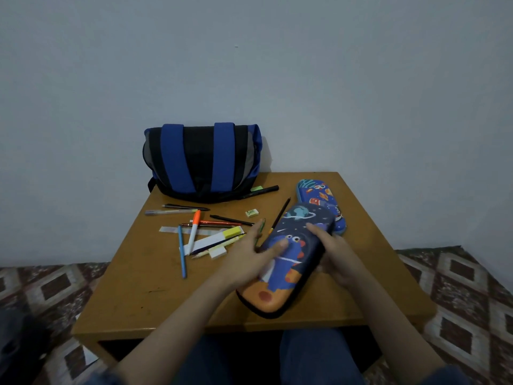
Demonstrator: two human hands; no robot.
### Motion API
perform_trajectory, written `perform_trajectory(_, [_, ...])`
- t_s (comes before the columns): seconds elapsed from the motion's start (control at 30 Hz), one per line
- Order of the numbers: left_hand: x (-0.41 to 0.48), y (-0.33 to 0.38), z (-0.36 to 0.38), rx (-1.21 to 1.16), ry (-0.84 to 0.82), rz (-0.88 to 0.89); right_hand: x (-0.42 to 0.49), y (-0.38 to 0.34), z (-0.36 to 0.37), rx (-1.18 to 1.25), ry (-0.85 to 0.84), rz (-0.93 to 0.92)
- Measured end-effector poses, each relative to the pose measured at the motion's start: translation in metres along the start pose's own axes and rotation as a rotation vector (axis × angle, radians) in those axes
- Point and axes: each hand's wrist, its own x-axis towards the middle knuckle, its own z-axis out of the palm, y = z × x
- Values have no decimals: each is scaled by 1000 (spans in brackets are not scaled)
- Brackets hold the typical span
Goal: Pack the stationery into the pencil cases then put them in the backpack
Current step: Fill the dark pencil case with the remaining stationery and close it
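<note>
A dark blue pencil case with a dinosaur and an orange end lies tilted near the table's front right, zipped closed. My left hand holds its left edge, thumb on the lid and fingers stretched along the side. My right hand grips its right edge, thumb on top. A second blue space-print pencil case lies behind it, partly covered. Loose pens, pencils, a ruler, a yellow highlighter and erasers are scattered at centre left. The blue and black backpack stands closed at the back left.
The low wooden table stands against a pale wall. A patterned carpet surrounds it. A black marker and a green slip lie beside the backpack's base. A small eraser sits mid-table. My knees are under the front edge.
</note>
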Motion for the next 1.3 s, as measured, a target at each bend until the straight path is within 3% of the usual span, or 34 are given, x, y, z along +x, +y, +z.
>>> perform_trajectory(0.17, [-3,0,32,32,76,-11,-5,2,13,-176,-98,-44])
perform_trajectory(0.43, [-8,3,26,-585,-45,-158,0,10,1,-255,-65,-18])
perform_trajectory(0.63, [-12,-16,25,-750,-51,-200,4,13,-38,-265,103,14])
perform_trajectory(0.73, [-12,-29,29,-616,34,-184,-4,18,-63,-369,145,40])
perform_trajectory(1.0, [-7,-62,31,418,102,-146,10,37,-87,-826,396,-79])
perform_trajectory(1.3, [1,-67,23,406,71,-130,21,41,-81,-1069,501,-165])
